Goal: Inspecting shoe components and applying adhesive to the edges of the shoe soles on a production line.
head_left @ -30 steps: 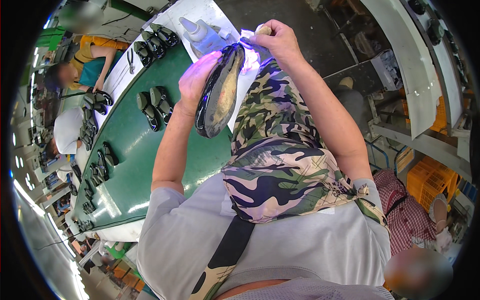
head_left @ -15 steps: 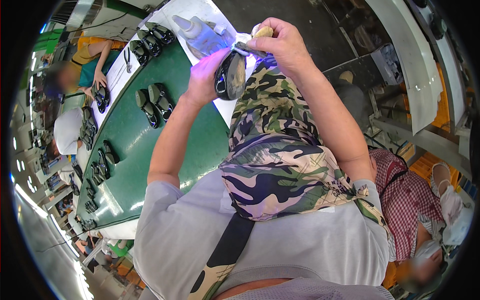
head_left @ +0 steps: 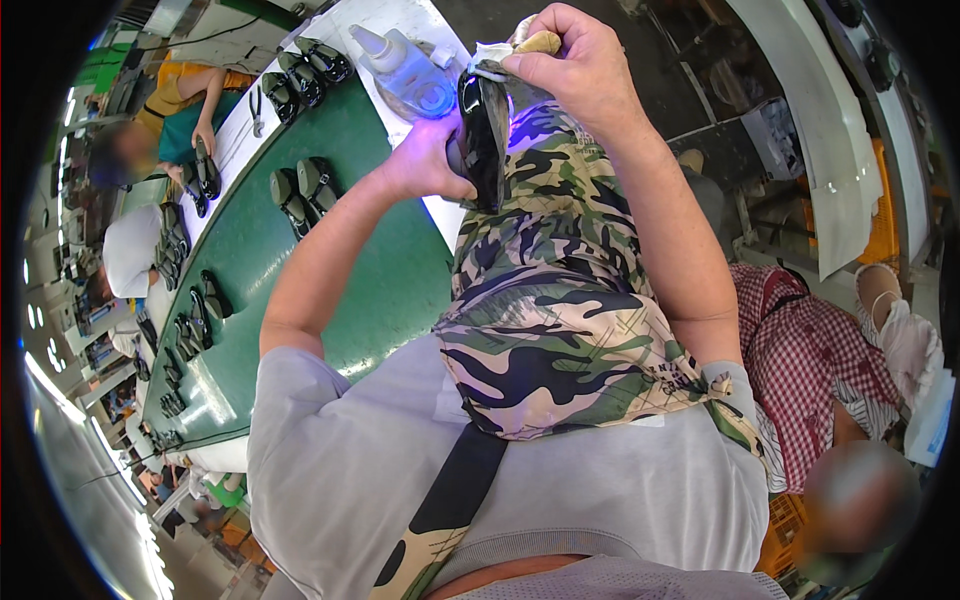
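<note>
Left hand (head_left: 425, 160): we see its fingers clenched round a glossy black shoe (head_left: 484, 135), held upright above the apron (head_left: 560, 300).
Right hand (head_left: 575, 65): fingers pinched on a tan brush handle (head_left: 538, 42) and white rag (head_left: 492, 58) at the shoe's top.
Bottle (head_left: 405, 75): clear plastic, bluish liquid inside, lying on white paper (head_left: 400, 20).
Surface (head_left: 270, 260): green, long, carrying rows of dark shoes (head_left: 305, 190).
Hidden: we cannot make out the brush's tip.
</note>
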`<move>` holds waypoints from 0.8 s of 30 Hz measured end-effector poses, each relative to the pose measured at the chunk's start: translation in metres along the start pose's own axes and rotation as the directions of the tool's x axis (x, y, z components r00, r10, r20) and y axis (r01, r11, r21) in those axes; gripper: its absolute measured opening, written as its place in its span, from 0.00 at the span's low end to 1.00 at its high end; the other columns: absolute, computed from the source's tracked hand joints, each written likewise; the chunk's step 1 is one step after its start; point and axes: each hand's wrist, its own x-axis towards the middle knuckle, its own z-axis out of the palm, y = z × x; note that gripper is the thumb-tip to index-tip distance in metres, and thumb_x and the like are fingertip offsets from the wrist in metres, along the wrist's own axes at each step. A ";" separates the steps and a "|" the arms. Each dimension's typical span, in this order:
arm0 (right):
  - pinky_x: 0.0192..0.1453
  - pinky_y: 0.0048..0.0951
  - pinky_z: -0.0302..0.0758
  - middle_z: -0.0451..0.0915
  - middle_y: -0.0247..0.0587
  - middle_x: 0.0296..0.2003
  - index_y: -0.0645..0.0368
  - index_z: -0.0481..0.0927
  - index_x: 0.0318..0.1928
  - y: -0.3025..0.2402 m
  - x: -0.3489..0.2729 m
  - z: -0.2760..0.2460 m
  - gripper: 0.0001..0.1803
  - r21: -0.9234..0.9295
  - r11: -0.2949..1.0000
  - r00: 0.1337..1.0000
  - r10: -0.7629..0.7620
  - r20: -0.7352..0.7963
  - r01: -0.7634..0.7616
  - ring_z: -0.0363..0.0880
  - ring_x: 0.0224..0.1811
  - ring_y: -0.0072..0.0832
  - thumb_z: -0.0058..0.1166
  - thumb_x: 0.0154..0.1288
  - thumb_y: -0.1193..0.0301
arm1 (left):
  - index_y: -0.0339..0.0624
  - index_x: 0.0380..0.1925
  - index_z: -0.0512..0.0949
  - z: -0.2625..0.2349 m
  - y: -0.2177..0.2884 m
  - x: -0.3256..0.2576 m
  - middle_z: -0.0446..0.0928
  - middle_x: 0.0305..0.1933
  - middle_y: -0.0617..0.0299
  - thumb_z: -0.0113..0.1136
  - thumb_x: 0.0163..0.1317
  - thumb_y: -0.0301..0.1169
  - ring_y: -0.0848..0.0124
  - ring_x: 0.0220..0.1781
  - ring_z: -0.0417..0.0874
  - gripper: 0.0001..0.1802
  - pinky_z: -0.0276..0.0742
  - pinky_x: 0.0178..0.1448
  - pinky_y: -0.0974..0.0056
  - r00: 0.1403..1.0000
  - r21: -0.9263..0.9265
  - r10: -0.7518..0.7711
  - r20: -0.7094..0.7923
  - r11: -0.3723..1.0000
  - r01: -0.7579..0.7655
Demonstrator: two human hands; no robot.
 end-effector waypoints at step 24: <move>0.40 0.22 0.73 0.80 0.38 0.37 0.60 0.73 0.30 0.046 -0.011 0.006 0.09 -0.171 0.981 0.966 -0.043 0.255 0.089 0.76 0.36 0.20 0.63 0.55 0.78 | 0.34 0.58 0.73 -0.013 -0.003 -0.007 0.81 0.50 0.58 0.69 0.30 0.29 0.65 0.51 0.82 0.44 0.75 0.62 0.62 0.981 -0.751 -0.125 0.152 0.630 0.196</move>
